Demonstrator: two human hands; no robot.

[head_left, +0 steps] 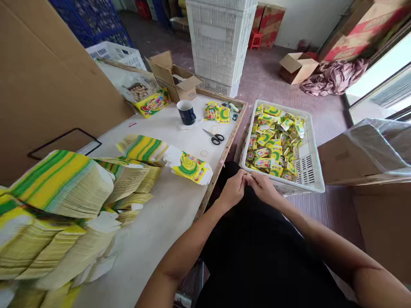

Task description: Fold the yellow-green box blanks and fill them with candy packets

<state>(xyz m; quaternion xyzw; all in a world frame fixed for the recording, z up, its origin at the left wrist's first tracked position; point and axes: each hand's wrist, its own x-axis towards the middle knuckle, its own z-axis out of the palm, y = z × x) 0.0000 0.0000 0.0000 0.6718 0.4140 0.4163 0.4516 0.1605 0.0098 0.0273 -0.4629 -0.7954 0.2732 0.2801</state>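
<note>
My left hand (233, 188) and my right hand (262, 186) meet above my lap, between the table edge and the white crate (316, 171). Fingertips of both are pinched together around something small and pale that I cannot make out. Just beyond them, the crate holds many small yellow-green packets (268, 141). To the left of my hands, a flattened yellow printed carton (192, 167) lies on the white table (173, 201). Black-handled scissors (215, 137) rest farther back, with thin rubber bands (204, 153) close by.
Stacks of folded yellow-green cartons (61, 184) cover the table's left side. A dark mug (186, 113), more packets (217, 112), an open cardboard box (178, 79) and a yellow box (153, 103) stand at the back. Tall white crates (218, 42) rise beyond; cardboard (340, 154) is at right.
</note>
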